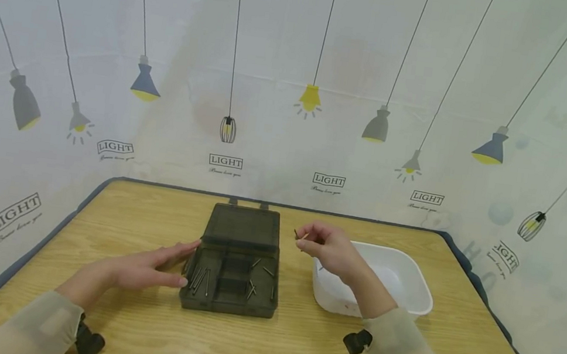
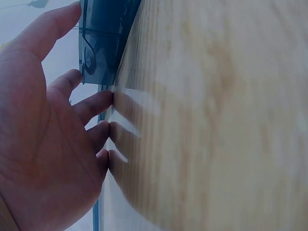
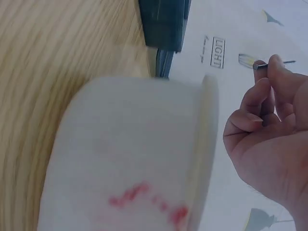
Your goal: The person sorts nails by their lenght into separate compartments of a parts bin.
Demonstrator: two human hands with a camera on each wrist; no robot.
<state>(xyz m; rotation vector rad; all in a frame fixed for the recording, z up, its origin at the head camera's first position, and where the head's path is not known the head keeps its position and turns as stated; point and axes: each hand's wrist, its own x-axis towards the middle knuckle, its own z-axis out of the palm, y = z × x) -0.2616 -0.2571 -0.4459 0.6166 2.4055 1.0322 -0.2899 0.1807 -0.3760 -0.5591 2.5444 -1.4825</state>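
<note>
A dark, see-through compartment box (image 1: 227, 306) lies on the table, its lid (image 1: 243, 225) tipped back. Long thin metal nails (image 1: 200, 280) are in its left compartment, with several shorter ones (image 1: 251, 289) on the right side. My left hand (image 1: 144, 269) is at the box's left side, fingers extended and thumb at the near left corner. In the left wrist view, its fingertips rest on the table. Between thumb and fingertips, my right hand (image 1: 325, 247) pinches a thin metal nail (image 3: 262, 66), raised between the box and a white basin (image 1: 422, 303).
The basin stands under my right forearm; red marks (image 3: 132, 193) show on its outer wall. Much of its inside is hidden by the arm. A wooden table (image 1: 137, 330) carries everything, and a printed curtain (image 1: 279, 40) hangs around its far edge and sides.
</note>
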